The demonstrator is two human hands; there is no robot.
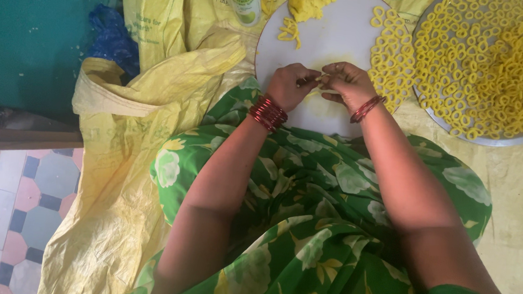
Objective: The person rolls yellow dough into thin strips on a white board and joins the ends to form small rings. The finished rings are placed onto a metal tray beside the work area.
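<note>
Pinching together over the near edge of the round white board (341, 34), the left hand (289, 85) and right hand (350, 84) meet fingertip to fingertip, both closed down tight on a thin strand of yellow dough (321, 77) stretched between them. It is so small here that I can't quite tell whether the loop is joined yet.

Risk, as I read it: that strand is thin and soft, so a hard tug could snap it, and a weak pinch might leave a ring that springs open. Finished dough rings (391, 58) crowd the right side of the board, close to the right wrist with its red bangles (367, 108) — a careless sweep could squash them. More rings fill the steel plate (486, 139) at far right, heaped near its rim.

At the far side of the board sits the lump of yellow dough (311, 0), with a few short strips (290, 32) just left of it, and a small green-and-white bottle (244, 2) beyond.

Everything rests on yellow sacking (128, 157) spread on the floor; patterned tiles (35, 193) show at near left, a teal surface (32, 30) far left, a green floral garment (319, 187) across the lap.
</note>
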